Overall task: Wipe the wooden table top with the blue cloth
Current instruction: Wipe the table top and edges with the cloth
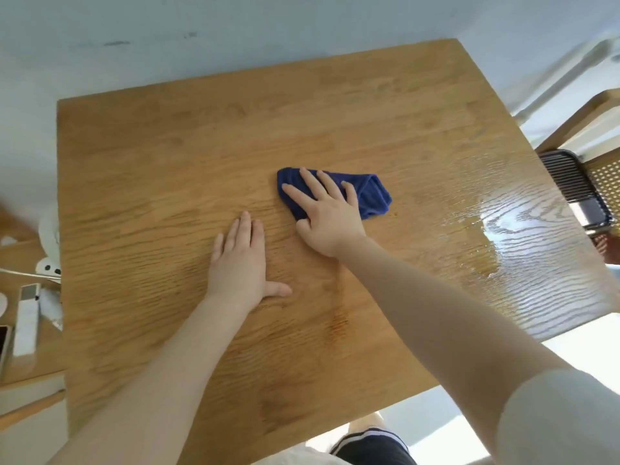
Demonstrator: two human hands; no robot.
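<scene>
We look down on the wooden table top [167, 156], which fills most of the view, its grain running across from left to right. Toward its right edge the surface shines with a wet, glossy patch [513, 226] that catches the light. Beyond that right edge stands a chair [600, 129] with a wooden frame and a woven cane panel, and a dark ribbed object [570, 182] lies just beside the table's corner there. Off the left edge we see a lower wooden surface [20, 330] with some white items on it, too blurred for us to name.

Both of our bare forearms reach in from the bottom of the view. Our right hand [327, 214] lies flat on the blue cloth [372, 193], fingers straight and spread, pressing it down on the wood near the middle of the table; the thumb rests at the cloth's near edge. The cloth is folded into a small bundle, and part of it shows to the right of the hand. Our left hand [240, 260] rests palm down on the bare wood just beside and nearer than the cloth, fingers straight and together, thumb stuck out to the right, holding nothing.
</scene>
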